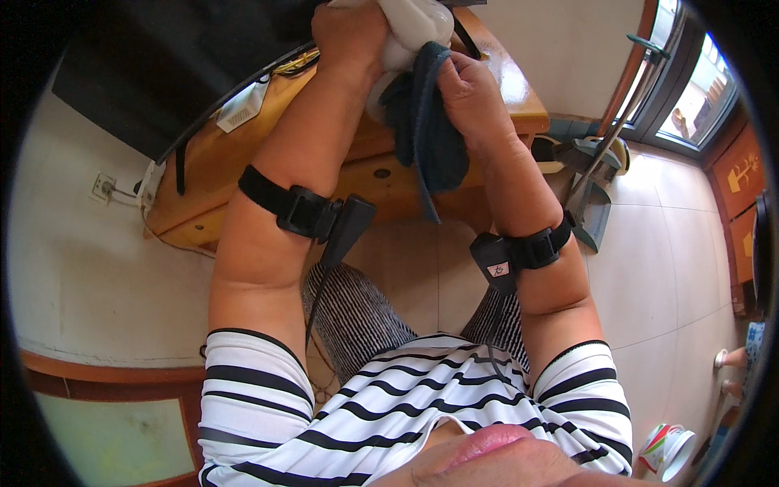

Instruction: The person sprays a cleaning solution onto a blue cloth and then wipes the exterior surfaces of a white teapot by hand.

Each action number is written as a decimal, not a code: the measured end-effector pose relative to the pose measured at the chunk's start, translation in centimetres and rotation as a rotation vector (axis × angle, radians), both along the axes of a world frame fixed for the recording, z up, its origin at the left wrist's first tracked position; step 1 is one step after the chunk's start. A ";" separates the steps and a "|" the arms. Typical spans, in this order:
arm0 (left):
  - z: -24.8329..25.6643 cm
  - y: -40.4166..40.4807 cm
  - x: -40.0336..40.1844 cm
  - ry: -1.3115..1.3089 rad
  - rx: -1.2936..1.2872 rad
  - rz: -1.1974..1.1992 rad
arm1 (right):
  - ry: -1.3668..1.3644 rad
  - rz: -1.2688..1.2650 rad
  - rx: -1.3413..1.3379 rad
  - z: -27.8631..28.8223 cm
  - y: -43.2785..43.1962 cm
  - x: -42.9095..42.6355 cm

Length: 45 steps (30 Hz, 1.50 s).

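Note:
At the top of the view is a glossy white object (pixel 420 24), rounded and perhaps ceramic; its upper part is cut off by the frame. My left hand (pixel 351 38) grips its left side, and the fingertips are hidden behind it. My right hand (pixel 473 91) pinches a dark blue-green cloth (pixel 435 134) between thumb and fingers. The upper end of the cloth touches the lower right of the white object, while the rest hangs down in loose folds. Both hands are over a yellowish wooden cabinet (pixel 517 91).
Left of my hands stands a large black flat screen (pixel 182 67), with a white box (pixel 242 109) and yellow cables behind. A wall socket (pixel 103 185) holds a plug. To the right are a broom (pixel 584 152), a dustpan (pixel 593 216), a white bucket (pixel 666 453) and another person's feet (pixel 730 359).

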<state>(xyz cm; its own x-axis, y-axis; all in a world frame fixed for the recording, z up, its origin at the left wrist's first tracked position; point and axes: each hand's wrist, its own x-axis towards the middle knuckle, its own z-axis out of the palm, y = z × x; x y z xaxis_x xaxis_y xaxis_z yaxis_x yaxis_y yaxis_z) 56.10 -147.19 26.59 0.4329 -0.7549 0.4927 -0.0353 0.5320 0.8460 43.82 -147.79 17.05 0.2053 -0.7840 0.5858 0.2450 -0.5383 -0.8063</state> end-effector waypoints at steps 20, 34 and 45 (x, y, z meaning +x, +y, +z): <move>-0.1 -0.9 -1.6 -0.143 -0.191 0.234 | 0.023 -0.132 -0.039 0.2 0.1 0.4; -0.2 -0.6 -0.1 -0.105 -0.106 -0.001 | 0.052 0.120 0.144 0.5 0.2 -0.7; -1.1 -0.9 -1.1 -0.130 -0.208 0.290 | 0.085 0.092 0.131 0.9 0.7 -0.4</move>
